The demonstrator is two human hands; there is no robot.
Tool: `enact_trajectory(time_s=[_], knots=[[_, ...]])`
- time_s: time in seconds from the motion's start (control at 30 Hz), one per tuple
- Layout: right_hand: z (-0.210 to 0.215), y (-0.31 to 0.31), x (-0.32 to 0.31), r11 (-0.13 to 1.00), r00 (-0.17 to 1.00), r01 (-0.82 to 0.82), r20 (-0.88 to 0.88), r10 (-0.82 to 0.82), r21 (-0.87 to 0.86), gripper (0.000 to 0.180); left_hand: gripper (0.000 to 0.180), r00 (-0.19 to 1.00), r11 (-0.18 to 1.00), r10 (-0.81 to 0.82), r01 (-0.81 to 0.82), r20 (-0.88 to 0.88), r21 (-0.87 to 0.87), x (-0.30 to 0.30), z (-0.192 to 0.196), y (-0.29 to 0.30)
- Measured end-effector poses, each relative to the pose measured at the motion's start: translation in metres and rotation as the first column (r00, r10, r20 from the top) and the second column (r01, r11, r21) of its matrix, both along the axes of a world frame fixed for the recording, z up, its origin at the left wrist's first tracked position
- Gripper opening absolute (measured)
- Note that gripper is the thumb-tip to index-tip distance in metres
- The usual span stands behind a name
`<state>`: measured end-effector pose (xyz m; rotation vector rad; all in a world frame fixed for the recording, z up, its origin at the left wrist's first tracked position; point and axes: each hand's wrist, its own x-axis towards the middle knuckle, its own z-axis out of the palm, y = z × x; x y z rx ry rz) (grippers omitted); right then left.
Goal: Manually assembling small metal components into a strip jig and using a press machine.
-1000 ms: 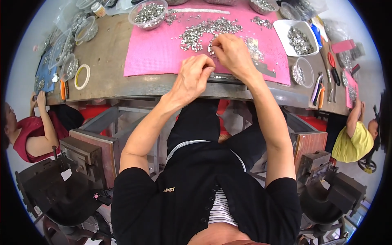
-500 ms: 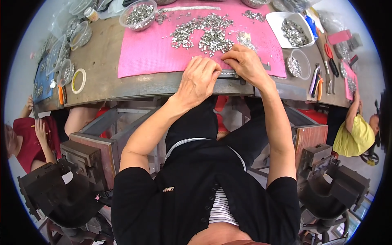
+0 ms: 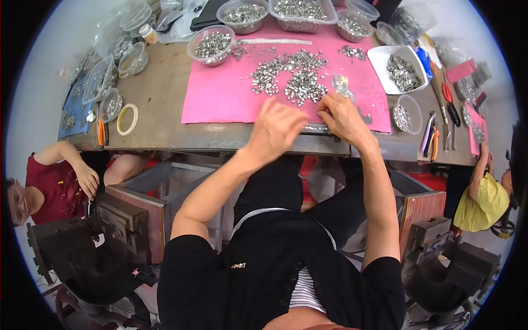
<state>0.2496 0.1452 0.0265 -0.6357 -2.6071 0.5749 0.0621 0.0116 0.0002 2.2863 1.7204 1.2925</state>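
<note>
The small metal parts point(image 3: 291, 77) lie in a loose silver heap on the pink mat point(image 3: 220, 99), which covers the middle of the worktop point(image 3: 159, 93). The heap sits just beyond both hands, toward the far side of the mat. The left hand point(image 3: 278, 129) hovers over the near edge of the mat with its fingers point(image 3: 269, 107) loosely curled and blurred; whether they pinch a part cannot be told. The right hand point(image 3: 344, 118) rests on the mat just beside the heap, its fingers point(image 3: 330, 104) bent down onto a thin metal strip point(image 3: 316, 129) that lies along the front edge of the worktop; whether they grip it or only press on it cannot be told.

Round clear bowls point(image 3: 212, 44) full of the same parts stand along the far edge of the mat. A white square tray point(image 3: 401, 69) with more parts sits to the right of the mat, and a small clear cup point(image 3: 407, 113) stands near it. Red-handled pliers point(image 3: 451, 104) lie further right. A roll of tape point(image 3: 127, 119) lies on the bare worktop to the left. A person in a red shirt point(image 3: 52, 181) sits at the left, and another in a yellow shirt point(image 3: 484, 201) at the right.
</note>
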Motion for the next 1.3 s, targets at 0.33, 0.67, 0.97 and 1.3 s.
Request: enact_trajectory(time_s=[0.33,0.67,0.97,1.3], knots=[[0.001,-0.039,0.005,0.935,0.95,0.127,-0.231,-0.211,-0.33,0.009,0.022,0.944,0.942,0.313,-0.323,-0.105,-0.096,-0.1,-0.019,0.102],[-0.013,-0.052,0.009,0.97,0.954,0.098,-0.256,-0.155,-0.223,0.007,0.015,0.921,0.957,0.289,-0.282,0.26,-0.064,-0.099,-0.009,0.096],[-0.015,-0.056,0.003,0.994,0.962,0.094,-0.263,-0.076,0.055,0.01,0.012,0.935,0.982,0.19,-0.177,0.299,-0.07,-0.079,0.003,0.066],[0.004,0.009,-0.034,0.994,0.973,0.085,-0.209,-0.097,-0.065,0.013,0.013,0.914,0.98,0.165,-0.109,0.369,-0.168,-0.067,0.016,0.017]])
